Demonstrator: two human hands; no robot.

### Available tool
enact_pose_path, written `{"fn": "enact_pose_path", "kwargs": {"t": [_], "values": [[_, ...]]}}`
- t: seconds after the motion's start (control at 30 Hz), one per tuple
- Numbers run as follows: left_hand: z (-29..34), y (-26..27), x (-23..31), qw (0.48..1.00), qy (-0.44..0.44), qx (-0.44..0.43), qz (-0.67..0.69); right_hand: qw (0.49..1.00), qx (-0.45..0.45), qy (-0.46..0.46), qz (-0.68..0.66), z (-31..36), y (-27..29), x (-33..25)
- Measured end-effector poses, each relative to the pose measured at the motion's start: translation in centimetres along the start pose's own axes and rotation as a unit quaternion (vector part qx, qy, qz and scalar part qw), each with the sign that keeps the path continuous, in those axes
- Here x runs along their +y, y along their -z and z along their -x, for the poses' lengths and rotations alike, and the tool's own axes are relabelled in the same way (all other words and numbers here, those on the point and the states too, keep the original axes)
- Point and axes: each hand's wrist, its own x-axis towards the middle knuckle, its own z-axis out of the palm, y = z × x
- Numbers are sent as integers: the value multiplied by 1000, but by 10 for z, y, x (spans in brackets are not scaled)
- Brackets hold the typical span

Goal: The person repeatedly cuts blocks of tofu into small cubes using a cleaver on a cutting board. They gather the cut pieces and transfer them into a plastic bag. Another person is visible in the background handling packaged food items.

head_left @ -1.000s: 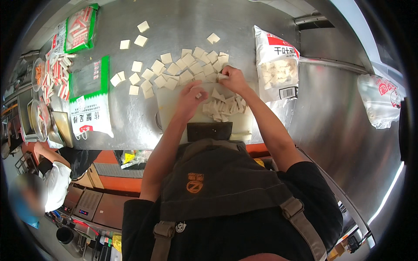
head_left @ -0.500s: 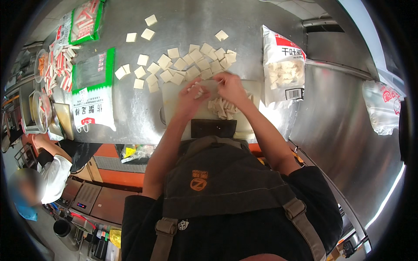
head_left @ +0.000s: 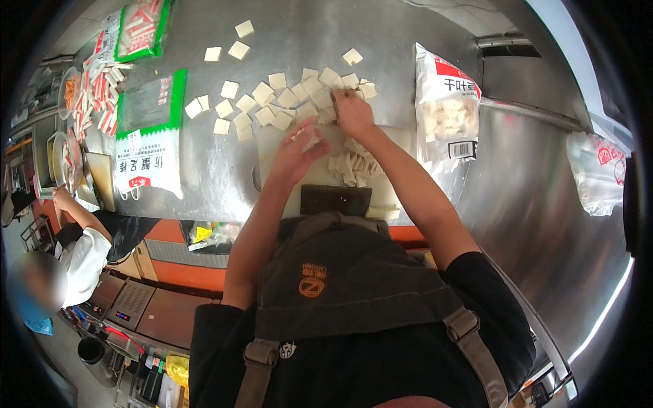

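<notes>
Pale square tofu slices lie scattered and overlapping on the steel table beyond a white cutting board. My right hand is at the near right of this spread, fingers bent down and closed on a slice that they mostly hide. Over the board's left half, my left hand is curled around small white tofu pieces, partly hidden by its fingers. Cut tofu strips are heaped on the board under my right forearm. A dark cleaver blade lies at the board's near edge.
A white bag of pale pieces lies right of the board. To the left are a green-edged plastic bag, a pile of red-and-white crab sticks and a bowl. A co-worker in a white sleeve stands at the lower left.
My right hand has moved away from my left hand, up to the tofu slices. My left hand has stayed over the board with its white pieces. The co-worker's arm has shifted.
</notes>
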Motion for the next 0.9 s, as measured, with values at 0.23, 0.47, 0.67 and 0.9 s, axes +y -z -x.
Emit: {"fn": "enact_pose_path", "kwargs": {"t": [0.23, 0.47, 0.67, 0.9], "values": [[-12, 3, -9, 998, -24, 34, -36, 981, 2, -67, -180, 6, 25, -1], [-1, -3, -19, 965, -59, 105, -232, 940, -72, 46, -331, 58, 25, -45], [20, 31, -7, 994, -14, 94, -61, 979, 27, -68, -189, -10, -15, -9], [25, 26, 2, 992, -40, 105, -64, 987, 27, -61, -149, -32, -7, -32]]}}
